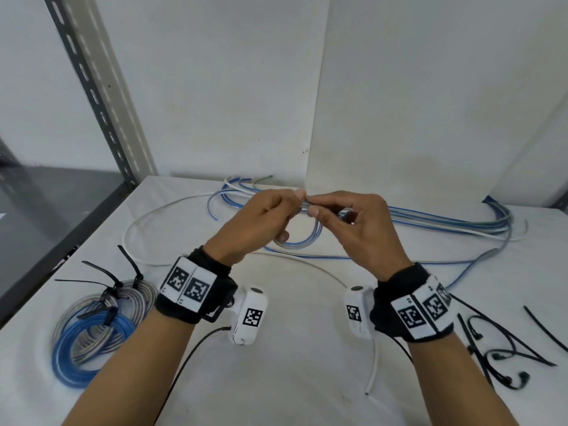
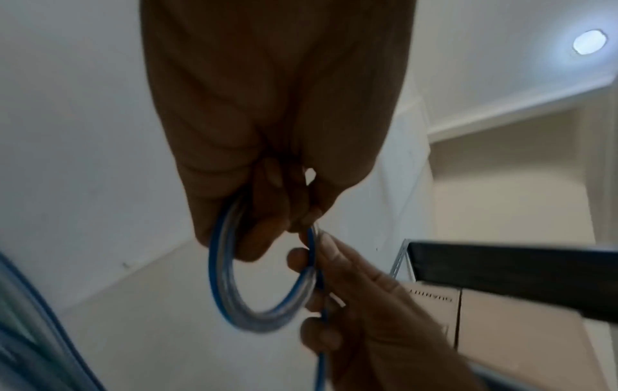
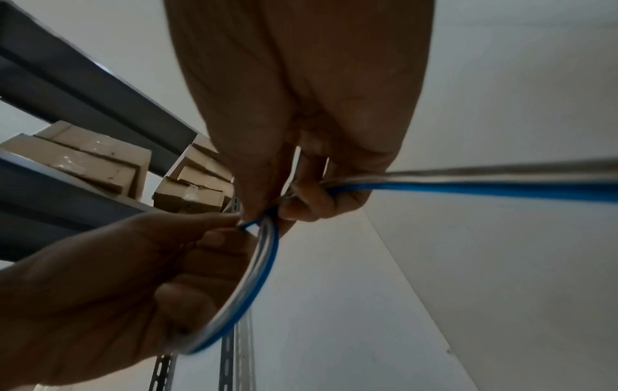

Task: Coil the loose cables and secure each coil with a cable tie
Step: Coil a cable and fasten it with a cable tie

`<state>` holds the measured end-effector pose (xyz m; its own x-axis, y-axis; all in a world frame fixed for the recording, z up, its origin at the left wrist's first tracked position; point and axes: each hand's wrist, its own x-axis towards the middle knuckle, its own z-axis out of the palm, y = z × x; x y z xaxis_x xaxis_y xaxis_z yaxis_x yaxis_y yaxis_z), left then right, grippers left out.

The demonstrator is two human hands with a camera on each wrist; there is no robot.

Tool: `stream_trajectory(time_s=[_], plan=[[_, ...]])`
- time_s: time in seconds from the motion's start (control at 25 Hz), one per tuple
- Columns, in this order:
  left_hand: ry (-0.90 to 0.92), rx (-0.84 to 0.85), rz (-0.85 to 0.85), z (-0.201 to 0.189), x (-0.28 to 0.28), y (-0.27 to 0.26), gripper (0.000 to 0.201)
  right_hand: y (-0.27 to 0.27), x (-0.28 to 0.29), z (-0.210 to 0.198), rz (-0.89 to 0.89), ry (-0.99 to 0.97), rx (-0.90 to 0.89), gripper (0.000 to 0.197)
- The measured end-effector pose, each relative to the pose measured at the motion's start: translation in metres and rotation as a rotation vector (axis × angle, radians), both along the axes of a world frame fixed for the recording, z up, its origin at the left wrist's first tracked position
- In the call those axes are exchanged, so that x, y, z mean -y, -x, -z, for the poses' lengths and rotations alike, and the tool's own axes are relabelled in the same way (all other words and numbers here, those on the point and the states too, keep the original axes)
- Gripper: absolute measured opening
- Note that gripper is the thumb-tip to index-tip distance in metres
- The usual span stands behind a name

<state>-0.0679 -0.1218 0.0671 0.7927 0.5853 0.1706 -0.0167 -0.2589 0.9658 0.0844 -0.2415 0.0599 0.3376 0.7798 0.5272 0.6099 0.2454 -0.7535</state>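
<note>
Above the table's middle my left hand [image 1: 270, 216] pinches the top of a small loop of blue and clear cable [image 1: 302, 242]; the loop [image 2: 234, 296] hangs below its curled fingers. My right hand [image 1: 341, 213] meets it fingertip to fingertip and grips the same cable [image 3: 468, 182], which runs off to the right. The rest of this cable [image 1: 445, 224] lies in long loose strands along the back of the table. Two finished coils [image 1: 92, 327], one blue and one clear, lie at the front left with black ties [image 1: 110, 290] round them.
Loose black cable ties [image 1: 504, 352] lie at the front right. A white cable [image 1: 373, 370] curves across the table's middle and ends near the front. A grey slotted shelf post [image 1: 92, 96] stands at the left; white walls close the back and right.
</note>
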Motion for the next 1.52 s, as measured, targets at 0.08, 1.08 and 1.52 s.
stream_trajectory(time_s=[0.08, 1.08, 1.52], plan=[[0.134, 0.187, -0.035, -0.005, 0.002, -0.002, 0.044, -0.001, -0.002, -0.002, 0.038, -0.104, -0.157, 0.013], [0.267, 0.379, 0.062, -0.011, 0.007, -0.004, 0.039, 0.014, -0.003, -0.004, -0.048, -0.16, -0.515, 0.014], [0.012, -0.069, 0.101, -0.012, 0.008, 0.007, 0.046, 0.007, 0.011, -0.014, -0.102, 0.038, -0.077, 0.01]])
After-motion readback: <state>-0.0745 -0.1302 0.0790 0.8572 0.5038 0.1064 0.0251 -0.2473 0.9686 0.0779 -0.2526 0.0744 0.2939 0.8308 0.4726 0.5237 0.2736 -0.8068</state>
